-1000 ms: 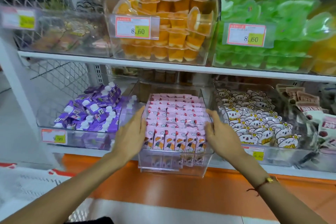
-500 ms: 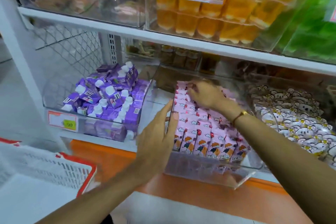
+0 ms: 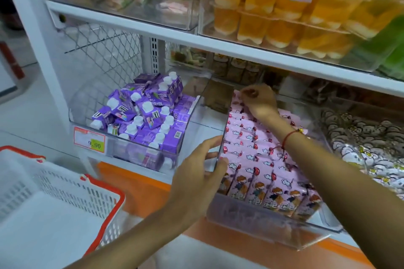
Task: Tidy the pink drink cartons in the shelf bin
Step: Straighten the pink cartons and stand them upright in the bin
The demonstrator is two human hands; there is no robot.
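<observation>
Pink drink cartons (image 3: 258,155), cartoon-printed, are packed in rows in a clear shelf bin (image 3: 262,227). Bin's left wall is gripped by left hand (image 3: 196,177); back cartons are pinched by right hand (image 3: 258,100), fingertips blurred.

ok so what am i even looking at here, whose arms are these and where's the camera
There is no machine here: these are a person's two bare arms, filmed by one wide-angle camera worn on their head, looking forward and down at a shop shelf. The left hand grips the left wall of a clear bin that juts out over the shelf edge. The bin is packed with rows of pink drink cartons. The right hand reaches to the back rows, fingers curled on the cartons there; whether it pinches one is hard to tell. Left of that is a bin of purple cartons, above are orange jelly cups, and a white basket with a red rim sits at lower left.
</observation>
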